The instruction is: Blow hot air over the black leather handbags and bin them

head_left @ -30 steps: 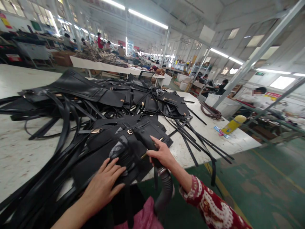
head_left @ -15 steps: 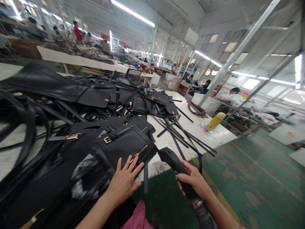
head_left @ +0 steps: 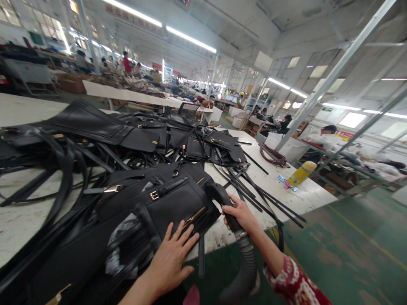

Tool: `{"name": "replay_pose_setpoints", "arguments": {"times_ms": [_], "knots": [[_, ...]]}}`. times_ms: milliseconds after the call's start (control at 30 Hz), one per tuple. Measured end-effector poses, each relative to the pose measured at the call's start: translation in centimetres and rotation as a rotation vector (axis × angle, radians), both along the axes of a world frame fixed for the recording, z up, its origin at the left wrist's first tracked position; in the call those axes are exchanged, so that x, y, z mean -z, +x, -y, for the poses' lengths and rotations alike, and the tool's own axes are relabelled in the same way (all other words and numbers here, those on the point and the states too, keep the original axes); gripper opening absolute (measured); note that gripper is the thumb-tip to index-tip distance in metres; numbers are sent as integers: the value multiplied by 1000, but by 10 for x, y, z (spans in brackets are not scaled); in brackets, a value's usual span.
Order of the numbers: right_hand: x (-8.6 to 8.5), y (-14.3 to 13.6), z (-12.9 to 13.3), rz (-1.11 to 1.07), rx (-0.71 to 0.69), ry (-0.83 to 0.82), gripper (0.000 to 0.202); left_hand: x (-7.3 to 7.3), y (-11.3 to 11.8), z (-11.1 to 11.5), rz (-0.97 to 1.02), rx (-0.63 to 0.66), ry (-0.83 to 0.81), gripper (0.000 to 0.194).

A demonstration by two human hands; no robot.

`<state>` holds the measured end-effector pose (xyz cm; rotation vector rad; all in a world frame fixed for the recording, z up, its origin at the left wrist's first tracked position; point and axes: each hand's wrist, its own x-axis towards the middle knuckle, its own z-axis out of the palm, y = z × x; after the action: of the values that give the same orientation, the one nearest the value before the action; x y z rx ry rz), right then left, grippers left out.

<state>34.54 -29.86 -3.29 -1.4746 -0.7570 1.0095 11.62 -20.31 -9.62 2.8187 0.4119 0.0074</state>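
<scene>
A black leather bag (head_left: 178,203) with a gold buckle and gold zips lies near the front edge of the table. My left hand (head_left: 173,256) rests flat on its lower right part, fingers spread, beside a zip. My right hand (head_left: 240,214) is wrapped round a black curved nozzle (head_left: 230,216), whose tip is over the bag's right edge. A ribbed grey hose (head_left: 246,258) hangs from the nozzle. Crumpled clear plastic (head_left: 119,250) shows at the bag's opening, left of my left hand.
More black bags (head_left: 95,123) and long straps are heaped across the white table (head_left: 313,197). A yellow bottle (head_left: 302,173) and a brown strap coil (head_left: 271,154) are at its right. People work at tables behind; green floor lies at the right.
My right hand has brought the nozzle up and left, onto the bag's right edge. More hose and a red patterned sleeve now show. My left hand stays spread on the bag. The view has shifted.
</scene>
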Motion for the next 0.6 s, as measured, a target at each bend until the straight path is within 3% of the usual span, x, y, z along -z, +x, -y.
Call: {"name": "replay_pose_setpoints", "arguments": {"times_ms": [133,267,467,600], "knots": [[-12,10,-41,-29,-179,-65,57,-10,-3,3,-54,6,-58,82],[-1,12,-92,-48,-272,-114,44,-15,-4,3,-72,-1,-110,84],[10,2,-152,-52,-227,-58,46,-18,-5,2,-86,-11,-177,87],[-4,8,-153,-36,-149,11,45,-22,-5,3,-94,-19,-201,88]]}}
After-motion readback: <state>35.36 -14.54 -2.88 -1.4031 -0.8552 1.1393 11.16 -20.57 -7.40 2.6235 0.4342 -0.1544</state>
